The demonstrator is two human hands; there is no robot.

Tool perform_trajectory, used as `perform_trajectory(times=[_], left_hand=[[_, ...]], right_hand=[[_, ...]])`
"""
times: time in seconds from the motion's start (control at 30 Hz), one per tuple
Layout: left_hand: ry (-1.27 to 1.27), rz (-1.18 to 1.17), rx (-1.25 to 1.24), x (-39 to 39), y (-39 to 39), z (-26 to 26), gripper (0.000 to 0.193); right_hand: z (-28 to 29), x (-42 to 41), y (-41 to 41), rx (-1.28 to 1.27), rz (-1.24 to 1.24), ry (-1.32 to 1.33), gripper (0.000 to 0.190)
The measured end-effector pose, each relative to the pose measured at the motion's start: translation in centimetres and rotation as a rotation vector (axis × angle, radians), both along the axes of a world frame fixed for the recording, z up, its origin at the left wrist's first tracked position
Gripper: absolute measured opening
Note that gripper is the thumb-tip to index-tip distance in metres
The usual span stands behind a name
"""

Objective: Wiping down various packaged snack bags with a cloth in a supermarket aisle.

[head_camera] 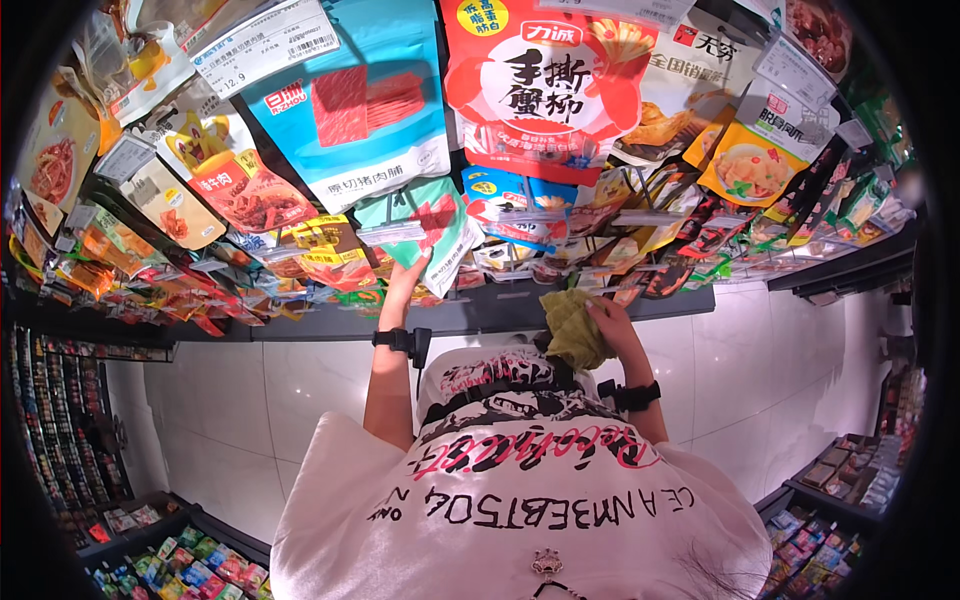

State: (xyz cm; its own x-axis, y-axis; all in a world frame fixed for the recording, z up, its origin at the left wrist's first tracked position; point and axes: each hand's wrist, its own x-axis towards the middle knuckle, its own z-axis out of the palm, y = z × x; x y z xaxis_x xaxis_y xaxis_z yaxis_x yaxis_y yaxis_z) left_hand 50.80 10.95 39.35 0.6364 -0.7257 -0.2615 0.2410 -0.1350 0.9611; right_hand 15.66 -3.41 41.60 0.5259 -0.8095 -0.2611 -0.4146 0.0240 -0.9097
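My left hand reaches up to a green and white snack pouch hanging on the rack; its fingers are mostly hidden behind the pouch's lower edge, so its hold cannot be told. In my right hand is a crumpled olive-green cloth, held away from the packets near the rack's lower edge. Just above the green pouch hangs a large blue pouch with meat pictured on it. A big red and white pouch hangs to its right, over a smaller blue one.
Hanging snack packets and price tag holders crowd the rack. Its dark bottom ledge runs across in front of me. Low bins of small packets stand behind at left and right, on a pale tiled floor.
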Motion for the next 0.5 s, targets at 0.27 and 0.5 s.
perform_trajectory(times=[0.27, 0.5], left_hand=[[-0.154, 0.074, 0.062, -0.7, 1.9, 1.1, 0.042], [0.111, 0.134, 0.004, -0.2, 3.5, 0.2, 0.049]], right_hand=[[2.5, 0.8, 0.4, 0.033, 0.010, 0.006, 0.030], [1.9, -0.7, -0.4, 0.055, -0.173, -0.052, 0.028]])
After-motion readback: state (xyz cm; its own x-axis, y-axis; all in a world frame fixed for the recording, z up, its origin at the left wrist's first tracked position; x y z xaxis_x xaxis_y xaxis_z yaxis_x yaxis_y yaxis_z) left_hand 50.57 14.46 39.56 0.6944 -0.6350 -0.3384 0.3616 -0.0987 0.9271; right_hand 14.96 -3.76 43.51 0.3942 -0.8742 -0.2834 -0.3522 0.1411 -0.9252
